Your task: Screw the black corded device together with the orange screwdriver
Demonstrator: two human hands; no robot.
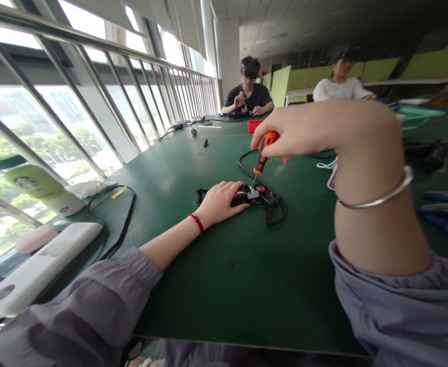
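Under the left hand [222, 203], an opened black corded device [253, 195] is held down on the green surface [224, 295], the fingers being closed over its body. Its long axis is laid roughly from left to right, and its exposed wiring [264, 193] is found just beyond the left thumb. Above this end, an orange-and-black screwdriver [262, 159] is gripped by the right hand [285, 133], its shaft slanted down to the device.

Black corded electrical device [253, 195]: lying lengthwise nine-to-three o'clock; three-o'clock end opened, coloured wires and grey component exposed. Black cable [286, 208] loops at four o'clock. Orange-and-black screwdriver [261, 159]: tilted, handle toward one o'clock, tip at exposed section.
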